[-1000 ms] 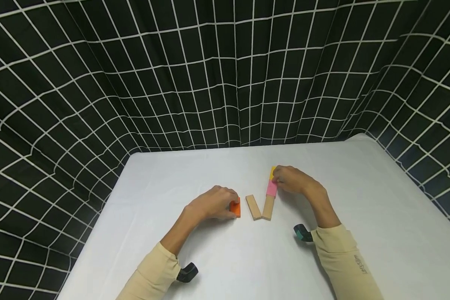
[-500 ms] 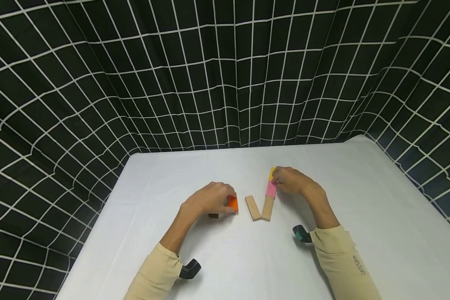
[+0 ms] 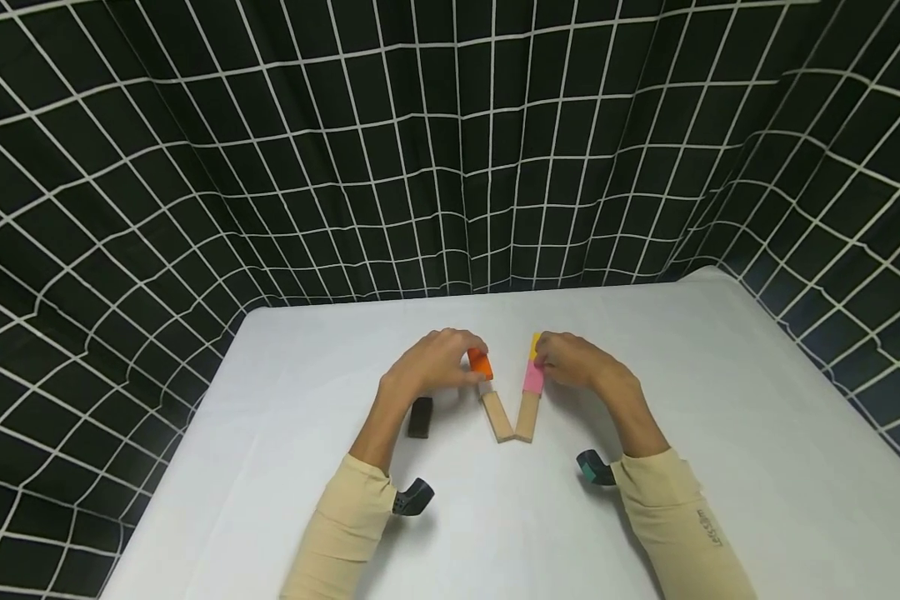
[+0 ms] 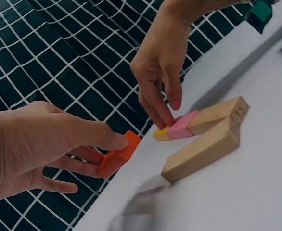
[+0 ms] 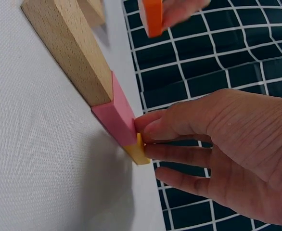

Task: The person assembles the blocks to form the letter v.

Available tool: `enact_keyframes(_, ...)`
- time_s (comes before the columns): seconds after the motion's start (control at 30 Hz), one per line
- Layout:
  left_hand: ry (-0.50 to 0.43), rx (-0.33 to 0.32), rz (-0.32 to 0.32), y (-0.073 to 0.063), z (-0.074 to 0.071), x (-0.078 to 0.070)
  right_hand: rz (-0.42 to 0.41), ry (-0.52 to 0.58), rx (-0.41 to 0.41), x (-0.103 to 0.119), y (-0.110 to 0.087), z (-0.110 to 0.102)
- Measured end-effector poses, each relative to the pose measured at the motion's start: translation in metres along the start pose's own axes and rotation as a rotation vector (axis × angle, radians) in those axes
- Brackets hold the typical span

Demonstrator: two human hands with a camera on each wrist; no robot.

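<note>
My left hand point(image 3: 437, 364) pinches an orange block point(image 4: 119, 155) between thumb and fingers. It holds the block off the table, beyond the far end of the left plain wooden block point(image 3: 498, 417). My right hand point(image 3: 576, 362) rests its fingertips at the join of a pink block point(image 5: 115, 118) and a yellow block point(image 5: 137, 151). Its other fingers are loosely extended in the right wrist view. Pink and yellow lie in line with the right plain wooden block point(image 3: 527, 416). The two wooden blocks meet at their near ends in a V.
A dark brown block point(image 3: 420, 417) lies on the white table point(image 3: 495, 517), beside the left forearm. Black curtains with a white grid point(image 3: 390, 150) surround the table at the back and sides. A wrist camera point(image 3: 414, 497) projects from the left sleeve.
My left hand has lifted the orange block and carried it right and away, toward the left wooden block's far end. The dark brown block has come into view. My right hand stays at the coloured blocks.
</note>
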State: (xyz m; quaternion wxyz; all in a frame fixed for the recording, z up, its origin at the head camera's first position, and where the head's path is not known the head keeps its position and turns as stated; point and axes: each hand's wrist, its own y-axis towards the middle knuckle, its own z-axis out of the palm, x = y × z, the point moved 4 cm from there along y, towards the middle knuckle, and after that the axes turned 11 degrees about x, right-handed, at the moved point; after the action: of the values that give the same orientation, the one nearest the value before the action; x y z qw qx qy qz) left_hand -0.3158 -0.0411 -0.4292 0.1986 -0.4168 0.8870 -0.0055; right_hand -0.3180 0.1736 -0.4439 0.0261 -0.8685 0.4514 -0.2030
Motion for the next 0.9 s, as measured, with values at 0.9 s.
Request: enact_keyframes(0.9,-0.017,0.096,-0.076,0.025,0.029,0.022,-0.014,-0.012,-0.011,0.002,0.0,0.001)
